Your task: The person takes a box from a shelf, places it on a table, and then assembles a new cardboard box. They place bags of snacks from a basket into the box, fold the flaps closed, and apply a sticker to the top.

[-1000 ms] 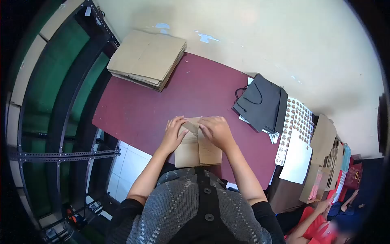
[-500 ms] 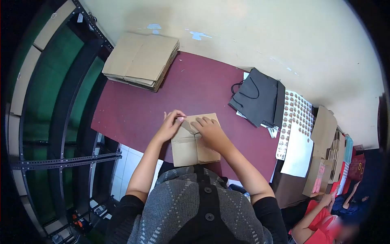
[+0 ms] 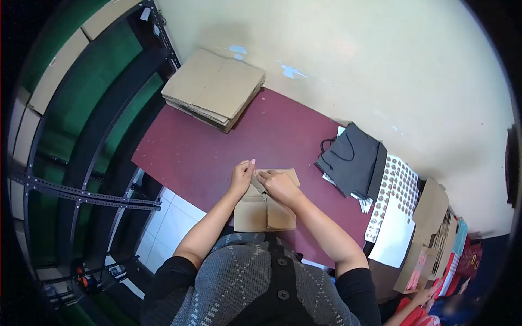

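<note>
A small brown cardboard box [image 3: 251, 215], partly folded with a raised flap and creased panels, lies at the near edge of the maroon table, close to my body. At its far left corner is my left hand [image 3: 242, 178], fingers curled together in a pinch on the cardboard edge. My right hand [image 3: 278, 187] covers the upper right part of the cardboard, its bent fingers closed on the flap. Both sets of fingertips nearly meet, and they hide part of the fold between them.
Flat cardboard sheets [image 3: 212, 84] are stacked at the table's far left. To the right lie a black paper bag [image 3: 353, 157], a sticker sheet [image 3: 387, 198], white paper [image 3: 392, 239] and an open carton [image 3: 427, 217]. Metal shelving [image 3: 81, 195] stands left; another person's arm [image 3: 410, 307] shows lower right.
My left hand's fingers have drawn in from a looser spread to a pinch. Both hands remain at the cardboard's far edge. The camera view has shifted and tilted.
</note>
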The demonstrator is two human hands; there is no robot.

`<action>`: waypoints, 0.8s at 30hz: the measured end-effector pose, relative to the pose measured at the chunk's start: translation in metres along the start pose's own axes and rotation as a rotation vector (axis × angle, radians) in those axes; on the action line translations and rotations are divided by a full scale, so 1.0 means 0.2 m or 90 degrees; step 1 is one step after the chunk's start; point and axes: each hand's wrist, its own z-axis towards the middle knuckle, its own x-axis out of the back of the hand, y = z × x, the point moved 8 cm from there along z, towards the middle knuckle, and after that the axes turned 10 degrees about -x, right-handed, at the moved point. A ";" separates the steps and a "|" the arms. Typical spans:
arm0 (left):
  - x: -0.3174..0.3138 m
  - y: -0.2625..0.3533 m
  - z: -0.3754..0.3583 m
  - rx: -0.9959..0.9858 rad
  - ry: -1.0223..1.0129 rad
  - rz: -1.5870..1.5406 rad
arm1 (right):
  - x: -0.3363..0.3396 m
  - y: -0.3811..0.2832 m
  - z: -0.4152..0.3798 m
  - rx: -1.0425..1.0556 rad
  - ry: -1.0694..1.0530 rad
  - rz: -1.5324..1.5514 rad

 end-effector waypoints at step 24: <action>0.00 -0.20 -0.33 0.219 -0.201 0.071 | -0.21 0.28 -0.16 -0.267 -0.203 0.569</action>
